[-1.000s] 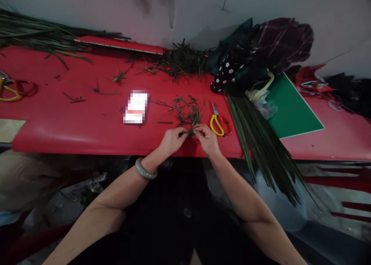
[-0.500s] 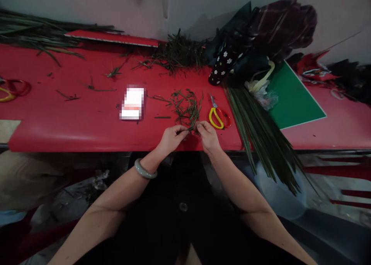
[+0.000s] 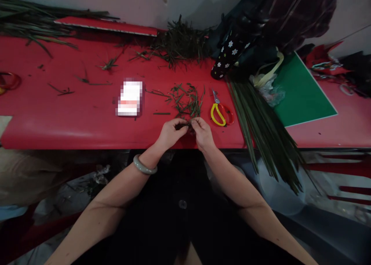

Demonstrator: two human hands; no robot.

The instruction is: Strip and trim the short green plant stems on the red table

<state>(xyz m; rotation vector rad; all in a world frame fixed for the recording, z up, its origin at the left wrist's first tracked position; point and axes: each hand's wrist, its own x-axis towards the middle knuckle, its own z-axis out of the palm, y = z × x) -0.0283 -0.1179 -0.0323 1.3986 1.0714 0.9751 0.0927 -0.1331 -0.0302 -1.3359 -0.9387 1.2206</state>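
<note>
My left hand [image 3: 171, 134] and my right hand [image 3: 203, 133] meet at the table's front edge, fingers pinched. Between the fingertips is a small dark green piece of leaf strip [image 3: 190, 127], mostly hidden by the fingers. Just beyond it lies a loose scatter of cut leaf bits [image 3: 193, 103]. Scissors [image 3: 216, 101] with one yellow and one red handle rest to the right of my right hand. A bright, blurred-out phone-like rectangle [image 3: 130, 98] lies to the left of the scatter.
Long green leaves [image 3: 257, 122] hang over the front edge of the red table [image 3: 72, 129]. Near the wall sit a heap of leaf scraps [image 3: 185, 43], a flowered black umbrella-like item [image 3: 227, 60] and a green board [image 3: 307, 91]. Another pair of scissors [image 3: 13, 81] lies far left.
My hands have drawn slightly closer together around the leaf piece, the right fingers now covering more of it. The whole view has shifted a little.
</note>
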